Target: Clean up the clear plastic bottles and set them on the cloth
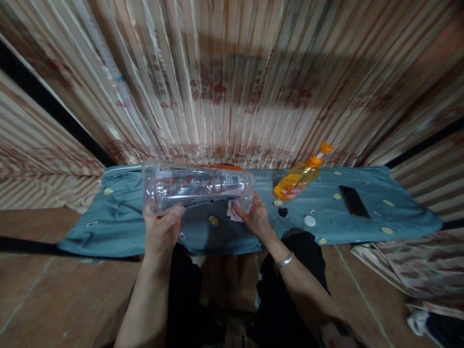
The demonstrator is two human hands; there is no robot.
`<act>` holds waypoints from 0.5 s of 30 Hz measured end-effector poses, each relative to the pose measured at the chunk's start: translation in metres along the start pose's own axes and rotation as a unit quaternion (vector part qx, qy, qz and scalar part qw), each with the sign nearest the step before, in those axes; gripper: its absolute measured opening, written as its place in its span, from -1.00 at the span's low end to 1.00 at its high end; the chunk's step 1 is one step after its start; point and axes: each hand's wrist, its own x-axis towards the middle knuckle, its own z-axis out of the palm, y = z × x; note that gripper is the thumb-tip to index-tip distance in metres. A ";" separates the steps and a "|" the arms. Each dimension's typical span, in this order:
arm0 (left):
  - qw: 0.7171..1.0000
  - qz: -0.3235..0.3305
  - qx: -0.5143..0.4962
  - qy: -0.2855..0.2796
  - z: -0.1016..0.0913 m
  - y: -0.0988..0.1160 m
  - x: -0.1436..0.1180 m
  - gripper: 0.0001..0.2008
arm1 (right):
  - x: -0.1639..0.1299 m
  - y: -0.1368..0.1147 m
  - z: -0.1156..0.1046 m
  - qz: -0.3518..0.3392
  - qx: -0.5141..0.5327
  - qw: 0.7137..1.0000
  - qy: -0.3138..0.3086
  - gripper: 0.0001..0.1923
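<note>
A large clear plastic bottle (pixel 195 186) with a printed label lies sideways in the air over the teal cloth, held between both hands. My left hand (pixel 163 227) grips its wide left end, thumb on the near side. At the narrower right end, my right hand (pixel 256 215) closes round the neck. A small pale printed piece (pixel 235 211), perhaps paper or a wrapper, shows beside my right thumb; whether the fingers pinch it is unclear. The bottle looks see-through, with no liquid visible in it.
On the teal cloth (pixel 119 227) to the right stand an orange pump bottle (pixel 297 180), a small black cap (pixel 282 211), a white round lid (pixel 309 221) and a dark phone (pixel 354 202). Behind hangs a pleated patterned curtain (pixel 217 96). Black poles (pixel 54 104) slant at the sides.
</note>
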 end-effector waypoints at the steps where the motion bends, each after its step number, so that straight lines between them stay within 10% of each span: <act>1: 1.000 0.001 -0.002 -0.002 0.000 0.000 0.000 -0.41 | 0.000 0.000 0.000 0.001 0.000 1.000 -0.001 -0.26; 15: 1.000 0.009 -0.014 -0.012 0.003 0.001 0.000 -0.48 | 0.000 0.002 -0.001 -0.008 -0.007 1.000 -0.002 -0.25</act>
